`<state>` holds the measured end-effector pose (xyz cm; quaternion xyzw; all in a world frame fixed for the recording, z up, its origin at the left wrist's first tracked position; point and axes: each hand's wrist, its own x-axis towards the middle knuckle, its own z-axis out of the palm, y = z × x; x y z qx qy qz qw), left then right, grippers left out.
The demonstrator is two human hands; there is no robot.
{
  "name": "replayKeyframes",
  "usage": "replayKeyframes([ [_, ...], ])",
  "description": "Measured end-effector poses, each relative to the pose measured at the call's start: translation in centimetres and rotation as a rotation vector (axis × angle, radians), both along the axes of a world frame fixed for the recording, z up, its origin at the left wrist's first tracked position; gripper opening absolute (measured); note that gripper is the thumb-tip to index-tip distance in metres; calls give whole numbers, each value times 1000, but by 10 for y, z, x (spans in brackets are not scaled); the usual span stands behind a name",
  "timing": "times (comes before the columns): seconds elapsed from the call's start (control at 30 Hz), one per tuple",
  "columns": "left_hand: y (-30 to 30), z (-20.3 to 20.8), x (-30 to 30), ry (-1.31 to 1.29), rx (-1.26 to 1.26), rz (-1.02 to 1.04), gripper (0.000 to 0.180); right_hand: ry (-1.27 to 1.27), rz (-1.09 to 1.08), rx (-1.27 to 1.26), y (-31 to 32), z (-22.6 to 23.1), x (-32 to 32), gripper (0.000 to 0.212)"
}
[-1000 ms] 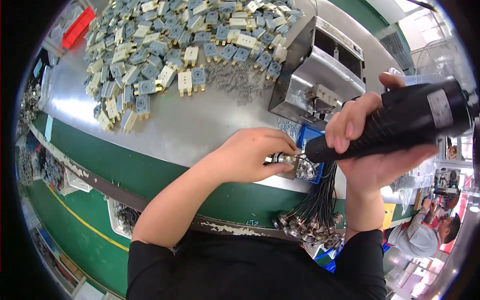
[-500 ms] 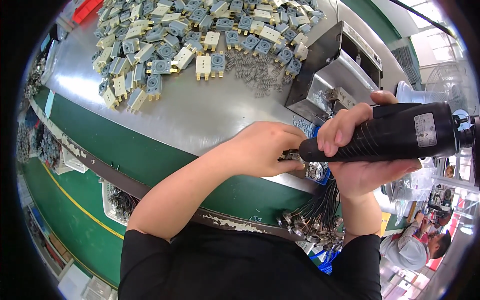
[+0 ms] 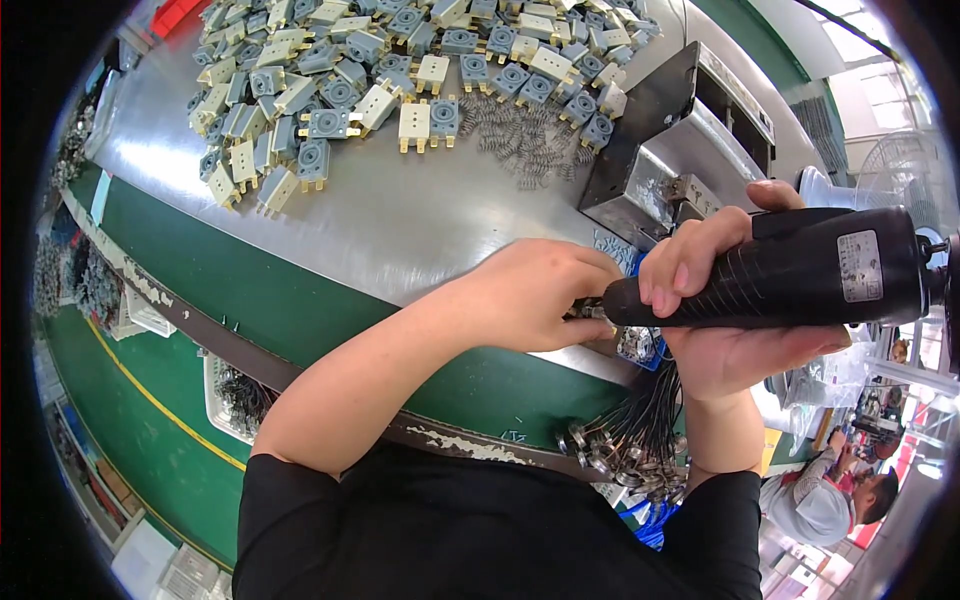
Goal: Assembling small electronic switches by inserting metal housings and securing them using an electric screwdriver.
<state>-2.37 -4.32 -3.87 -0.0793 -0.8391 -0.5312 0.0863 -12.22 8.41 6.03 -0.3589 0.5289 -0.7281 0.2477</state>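
My right hand is wrapped around a thick black electric screwdriver, which lies across the view with its narrower end pointing left. At that end my left hand is closed, thumb and fingers pinching a small metallic part. The fingers and the screwdriver's nose hide most of this part, so its kind does not show. Just beside it stands a blue tray of small shiny metal pieces. Behind the screwdriver a metal box-shaped machine holds a small block, with loose screws lying near it.
A large pile of grey and cream switch-like blocks covers the far table, with loose springs beside it. Black wires with round metal ends hang at the near edge. Another person works at the right.
The whole view has shifted slightly, the pile and machine sitting a little farther right. Both hands keep their grips, and the screwdriver stays at the left hand's fingertips.
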Motion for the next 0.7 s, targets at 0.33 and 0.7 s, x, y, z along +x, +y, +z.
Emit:
replayKeyframes([
  [0.33,1,-8,0,60,5,10,31,143,215,-218,2,-18,-5,102],
  [0.7,3,-9,1,70,35,27,31,59,206,-184,6,-16,1,82],
])
